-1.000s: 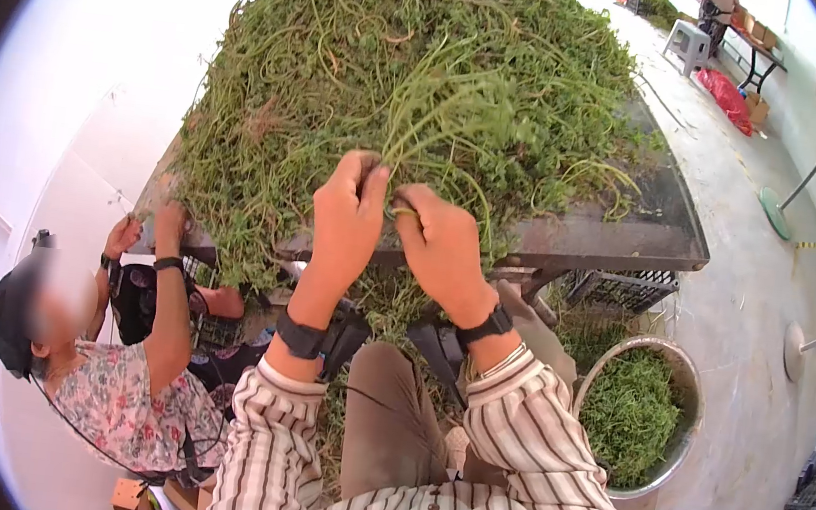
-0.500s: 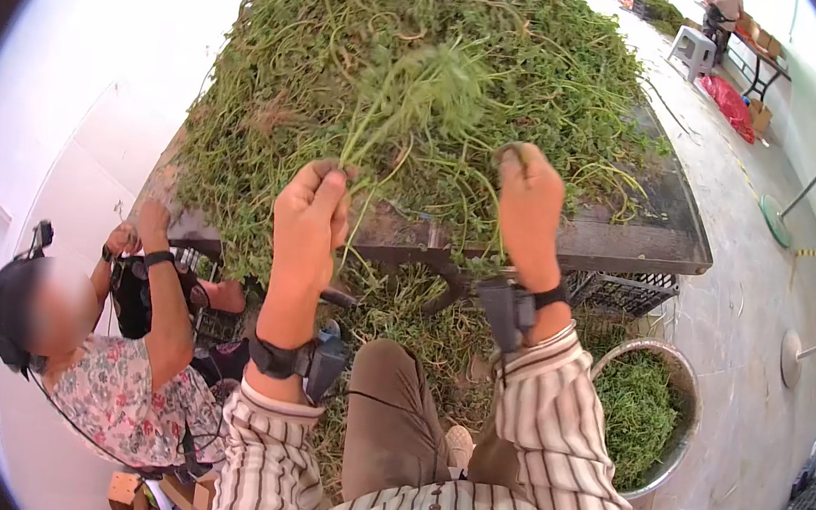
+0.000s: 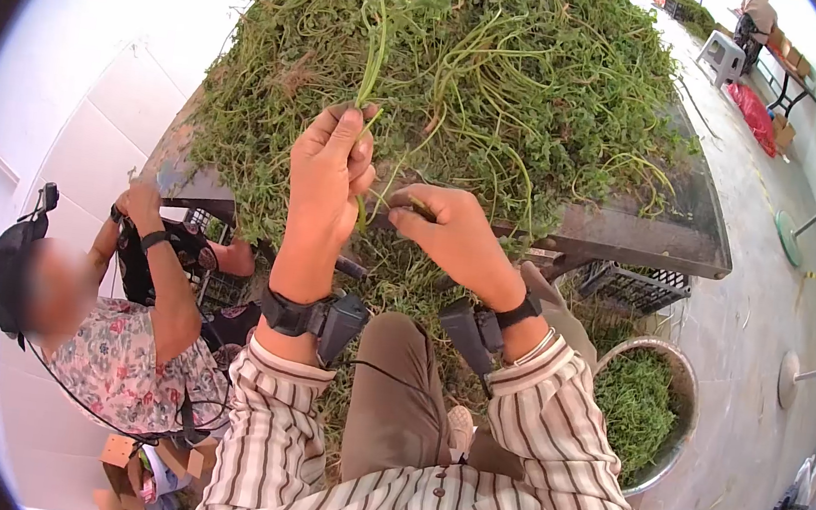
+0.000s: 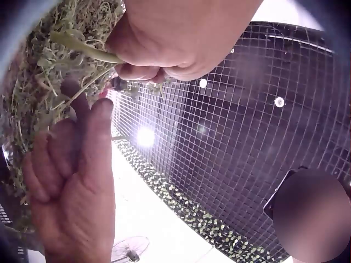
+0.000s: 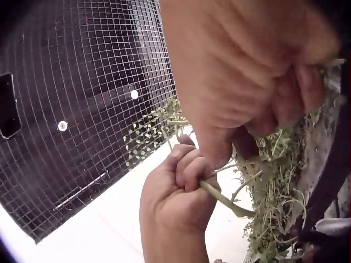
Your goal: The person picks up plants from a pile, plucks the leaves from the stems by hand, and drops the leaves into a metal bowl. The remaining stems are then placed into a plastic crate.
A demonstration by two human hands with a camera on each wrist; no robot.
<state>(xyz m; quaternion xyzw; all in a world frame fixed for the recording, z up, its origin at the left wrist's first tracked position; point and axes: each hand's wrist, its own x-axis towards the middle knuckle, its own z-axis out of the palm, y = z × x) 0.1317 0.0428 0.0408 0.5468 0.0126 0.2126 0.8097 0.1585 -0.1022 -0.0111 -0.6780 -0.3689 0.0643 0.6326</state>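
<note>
A big heap of green leafy stems (image 3: 491, 53) covers a dark table (image 3: 651, 237) in the head view. My left hand (image 3: 352, 143) grips a small bunch of green stems (image 3: 373, 50) that stand up out of the fist. My right hand (image 3: 401, 210) is just right of it and pinches the lower end of one stem (image 3: 365, 212) below the left fist. In the left wrist view the left hand (image 4: 77, 164) is at the lower left and the right hand (image 4: 164, 49) pinches the stem (image 4: 88, 50). In the right wrist view the stem (image 5: 225, 200) sticks out of the left fist (image 5: 184, 186).
A metal bowl (image 3: 685, 387) with picked greens stands on the floor at my right. A black crate (image 3: 636, 286) sits under the table edge. Another person (image 3: 115, 353) sits at my left, hands at the heap. A stool (image 3: 723, 54) and red bag (image 3: 759, 106) stand farther off.
My right hand, raised apart to the right half a second ago, has come back down to the left hand and taken hold of a stem. The left hand has shifted slightly up.
</note>
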